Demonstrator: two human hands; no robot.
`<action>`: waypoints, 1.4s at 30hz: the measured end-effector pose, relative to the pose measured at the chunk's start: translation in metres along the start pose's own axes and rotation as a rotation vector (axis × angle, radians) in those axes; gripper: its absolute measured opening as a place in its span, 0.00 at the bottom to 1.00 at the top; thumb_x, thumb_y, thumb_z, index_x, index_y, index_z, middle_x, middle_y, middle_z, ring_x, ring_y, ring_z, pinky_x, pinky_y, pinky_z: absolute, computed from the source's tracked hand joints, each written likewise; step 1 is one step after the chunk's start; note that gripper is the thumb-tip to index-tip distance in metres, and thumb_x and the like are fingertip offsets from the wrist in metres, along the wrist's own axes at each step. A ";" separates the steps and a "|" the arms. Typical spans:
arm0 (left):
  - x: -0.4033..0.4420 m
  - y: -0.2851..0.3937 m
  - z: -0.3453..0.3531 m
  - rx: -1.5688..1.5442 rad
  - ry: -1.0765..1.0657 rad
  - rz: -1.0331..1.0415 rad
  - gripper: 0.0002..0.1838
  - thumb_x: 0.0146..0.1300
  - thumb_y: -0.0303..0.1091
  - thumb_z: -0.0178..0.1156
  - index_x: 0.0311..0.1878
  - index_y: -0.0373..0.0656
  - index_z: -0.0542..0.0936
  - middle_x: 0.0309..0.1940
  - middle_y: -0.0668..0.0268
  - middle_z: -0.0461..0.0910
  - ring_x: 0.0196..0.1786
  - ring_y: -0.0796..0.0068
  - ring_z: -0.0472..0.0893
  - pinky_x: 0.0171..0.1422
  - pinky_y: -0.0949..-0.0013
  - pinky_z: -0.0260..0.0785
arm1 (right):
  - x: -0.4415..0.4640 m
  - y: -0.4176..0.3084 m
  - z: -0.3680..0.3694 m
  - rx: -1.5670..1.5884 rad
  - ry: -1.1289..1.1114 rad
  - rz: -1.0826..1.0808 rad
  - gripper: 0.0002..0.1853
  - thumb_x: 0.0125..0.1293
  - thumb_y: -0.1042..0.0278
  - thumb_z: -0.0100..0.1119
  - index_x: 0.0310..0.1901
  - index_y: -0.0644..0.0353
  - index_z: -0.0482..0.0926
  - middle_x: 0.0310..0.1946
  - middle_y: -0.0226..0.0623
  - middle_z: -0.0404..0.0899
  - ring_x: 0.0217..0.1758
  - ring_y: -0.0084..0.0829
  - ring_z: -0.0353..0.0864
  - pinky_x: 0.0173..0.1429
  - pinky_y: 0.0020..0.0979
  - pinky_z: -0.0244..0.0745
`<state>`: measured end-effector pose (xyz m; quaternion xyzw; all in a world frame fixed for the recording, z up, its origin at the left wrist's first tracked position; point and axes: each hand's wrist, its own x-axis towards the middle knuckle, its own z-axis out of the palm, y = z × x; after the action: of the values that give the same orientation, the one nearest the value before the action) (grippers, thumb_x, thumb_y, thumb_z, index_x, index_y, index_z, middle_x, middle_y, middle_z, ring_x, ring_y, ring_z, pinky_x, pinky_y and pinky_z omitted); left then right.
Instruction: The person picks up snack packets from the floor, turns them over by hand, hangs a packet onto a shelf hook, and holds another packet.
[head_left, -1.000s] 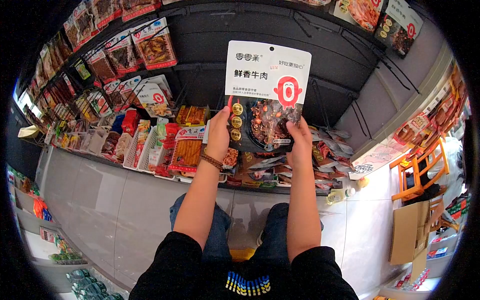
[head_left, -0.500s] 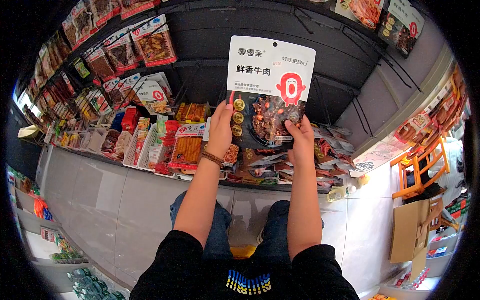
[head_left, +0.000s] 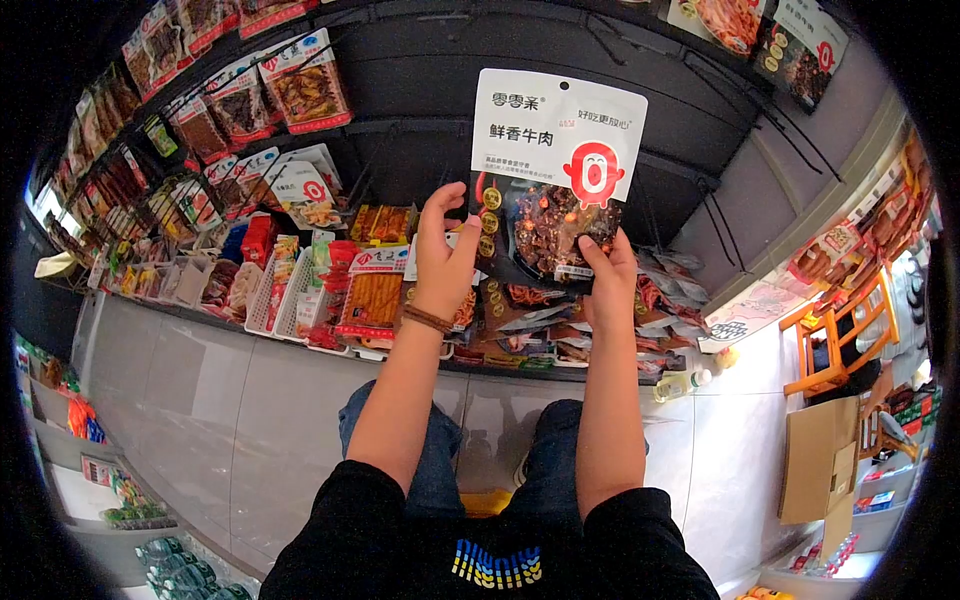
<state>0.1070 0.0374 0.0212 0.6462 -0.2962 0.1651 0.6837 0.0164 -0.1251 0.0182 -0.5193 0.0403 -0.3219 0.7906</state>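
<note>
A white and black snack bag (head_left: 545,160) of beef, with a red mascot and a hang hole at its top, is upright in front of the dark rack. My right hand (head_left: 610,276) grips its lower right corner, thumb on the front and fingers behind. Just left of the bag, my left hand (head_left: 446,258) is open, thumb and fingers apart, close to the bag's edge. Beneath the bag lie several similar dark packets (head_left: 520,325) on the low shelf. A beaded bracelet (head_left: 428,318) circles my left wrist.
Hanging snack bags (head_left: 305,82) fill the rack's left side; bare hooks (head_left: 715,215) stick out at right. White baskets (head_left: 290,312) of packets line the low shelf. On the right are a bottle (head_left: 683,385) on the floor, a wooden chair (head_left: 838,335) and a cardboard box (head_left: 818,460).
The bag has shifted slightly right in my right hand. My left hand has let go of its left edge, and its fingers have spread.
</note>
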 end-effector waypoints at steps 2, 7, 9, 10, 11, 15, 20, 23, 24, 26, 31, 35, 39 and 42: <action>-0.002 0.012 0.002 0.105 -0.022 0.013 0.18 0.55 0.29 0.52 0.50 0.39 0.67 0.48 0.59 0.68 0.49 0.67 0.68 0.51 0.69 0.59 | 0.000 -0.001 0.000 -0.015 0.017 -0.003 0.16 0.54 0.77 0.54 0.46 0.63 0.69 0.41 0.31 0.74 0.42 0.22 0.71 0.49 0.24 0.63; -0.006 0.019 0.011 0.352 -0.094 0.259 0.15 0.51 0.28 0.53 0.45 0.40 0.70 0.46 0.58 0.69 0.52 0.58 0.65 0.56 0.62 0.56 | -0.002 -0.004 0.005 -0.028 0.052 -0.049 0.15 0.55 0.77 0.55 0.46 0.63 0.70 0.41 0.31 0.74 0.42 0.21 0.71 0.49 0.23 0.63; -0.010 0.019 0.015 0.343 -0.157 0.244 0.16 0.50 0.29 0.53 0.45 0.40 0.70 0.48 0.56 0.68 0.54 0.56 0.63 0.59 0.59 0.53 | -0.003 -0.003 0.007 -0.069 0.057 -0.072 0.15 0.55 0.76 0.55 0.46 0.63 0.70 0.40 0.30 0.74 0.42 0.21 0.71 0.48 0.23 0.63; -0.013 0.021 0.016 0.342 -0.156 0.245 0.16 0.50 0.29 0.53 0.45 0.40 0.70 0.48 0.56 0.68 0.54 0.56 0.63 0.59 0.59 0.53 | -0.004 -0.002 0.009 -0.110 0.062 -0.096 0.15 0.55 0.76 0.55 0.45 0.64 0.70 0.40 0.30 0.74 0.41 0.20 0.71 0.47 0.22 0.63; -0.015 0.023 0.019 0.359 -0.166 0.226 0.17 0.50 0.29 0.53 0.46 0.40 0.69 0.49 0.56 0.67 0.55 0.55 0.62 0.59 0.58 0.52 | -0.004 -0.001 0.009 -0.111 0.062 -0.097 0.15 0.55 0.76 0.55 0.45 0.64 0.70 0.40 0.30 0.74 0.41 0.20 0.71 0.47 0.22 0.63; -0.022 0.029 0.028 0.364 -0.200 0.199 0.21 0.50 0.29 0.54 0.49 0.41 0.68 0.54 0.55 0.63 0.57 0.55 0.60 0.61 0.59 0.50 | -0.004 0.002 0.009 -0.182 0.067 -0.177 0.13 0.56 0.75 0.54 0.44 0.64 0.70 0.38 0.30 0.74 0.39 0.19 0.70 0.45 0.21 0.64; -0.027 0.029 0.036 0.329 -0.262 0.153 0.27 0.51 0.32 0.54 0.56 0.39 0.62 0.57 0.50 0.58 0.60 0.51 0.57 0.63 0.58 0.47 | -0.004 0.004 0.011 -0.232 0.064 -0.259 0.13 0.56 0.75 0.53 0.44 0.65 0.70 0.37 0.30 0.73 0.39 0.19 0.69 0.45 0.21 0.64; -0.029 0.024 0.039 0.234 -0.286 0.087 0.29 0.56 0.35 0.51 0.59 0.37 0.57 0.59 0.49 0.55 0.62 0.53 0.54 0.65 0.60 0.45 | -0.008 0.000 0.016 -0.306 0.072 -0.221 0.15 0.56 0.75 0.54 0.46 0.66 0.69 0.40 0.31 0.73 0.41 0.19 0.70 0.47 0.22 0.64; -0.030 0.021 0.041 0.234 -0.287 0.081 0.29 0.56 0.35 0.51 0.59 0.37 0.57 0.59 0.49 0.55 0.62 0.53 0.54 0.65 0.60 0.45 | -0.009 -0.001 0.019 -0.371 0.068 -0.259 0.16 0.56 0.76 0.54 0.47 0.67 0.68 0.39 0.32 0.73 0.41 0.19 0.70 0.47 0.22 0.64; -0.030 0.014 0.044 0.027 -0.282 -0.009 0.29 0.59 0.37 0.49 0.61 0.36 0.54 0.60 0.50 0.53 0.64 0.55 0.53 0.66 0.61 0.43 | -0.012 0.001 0.025 -0.438 0.064 -0.295 0.16 0.56 0.76 0.54 0.47 0.67 0.68 0.39 0.33 0.73 0.41 0.20 0.70 0.47 0.22 0.64; -0.028 0.008 0.043 -0.110 -0.279 -0.096 0.31 0.59 0.38 0.49 0.61 0.33 0.52 0.60 0.49 0.53 0.64 0.57 0.52 0.66 0.64 0.42 | -0.018 0.008 0.033 -0.547 0.027 -0.300 0.18 0.56 0.75 0.53 0.49 0.67 0.66 0.42 0.39 0.72 0.43 0.25 0.71 0.48 0.24 0.65; -0.028 0.011 0.041 -0.178 -0.264 -0.118 0.34 0.59 0.39 0.50 0.62 0.33 0.48 0.60 0.50 0.50 0.63 0.61 0.52 0.65 0.66 0.43 | -0.022 0.006 0.042 -0.542 -0.030 -0.305 0.19 0.56 0.76 0.52 0.50 0.67 0.65 0.43 0.40 0.71 0.44 0.26 0.72 0.48 0.25 0.66; -0.027 0.008 0.041 -0.294 -0.206 -0.152 0.36 0.59 0.39 0.50 0.62 0.33 0.45 0.59 0.53 0.49 0.62 0.65 0.53 0.64 0.67 0.45 | -0.022 0.014 0.044 -0.337 -0.114 -0.211 0.18 0.55 0.79 0.50 0.49 0.65 0.66 0.44 0.41 0.71 0.45 0.29 0.73 0.49 0.27 0.66; -0.025 0.011 0.038 -0.312 -0.228 -0.155 0.36 0.59 0.39 0.50 0.63 0.35 0.44 0.59 0.54 0.50 0.61 0.66 0.55 0.64 0.68 0.47 | -0.023 0.021 0.042 -0.558 -0.118 -0.333 0.19 0.52 0.81 0.50 0.49 0.64 0.67 0.45 0.43 0.71 0.46 0.35 0.73 0.50 0.30 0.66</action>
<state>0.0737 0.0053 0.0141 0.5677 -0.3433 -0.0100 0.7482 0.0247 -0.0741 0.0135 -0.7329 -0.0044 -0.3929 0.5554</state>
